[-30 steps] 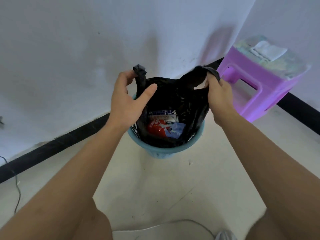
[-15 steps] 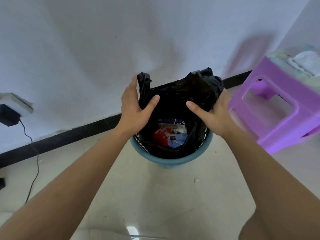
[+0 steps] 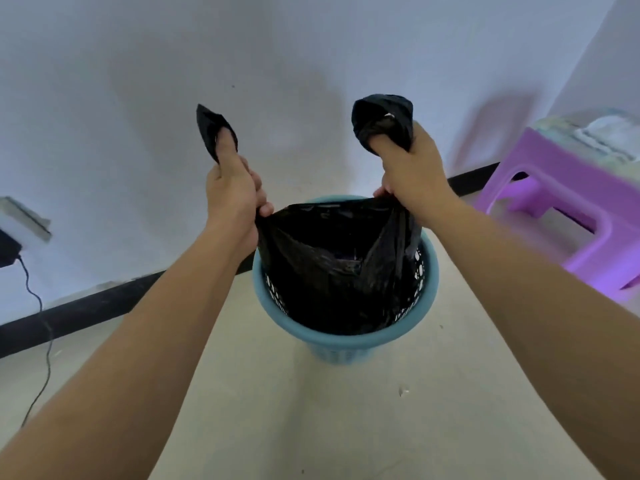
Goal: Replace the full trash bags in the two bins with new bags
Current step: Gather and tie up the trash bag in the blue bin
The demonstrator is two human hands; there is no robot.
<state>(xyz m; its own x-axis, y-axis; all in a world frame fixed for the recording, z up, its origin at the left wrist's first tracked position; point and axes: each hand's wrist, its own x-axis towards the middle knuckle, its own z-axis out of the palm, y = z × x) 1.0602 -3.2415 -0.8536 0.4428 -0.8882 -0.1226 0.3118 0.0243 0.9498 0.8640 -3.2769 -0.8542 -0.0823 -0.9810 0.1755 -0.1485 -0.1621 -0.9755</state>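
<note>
Both hands now lift higher, each grip clamped on a handle: left hand (image 3: 231, 188), right hand (image 3: 412, 174). Below them the black trash bag (image 3: 332, 271) hangs partly inside the blue bin (image 3: 346, 351), centre frame.

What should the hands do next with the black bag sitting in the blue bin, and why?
Probably lift straight up. The left hand and right hand each have a grip on a handle of the black bag, but its body is low inside the blue bin, so it has not come out yet.
</note>
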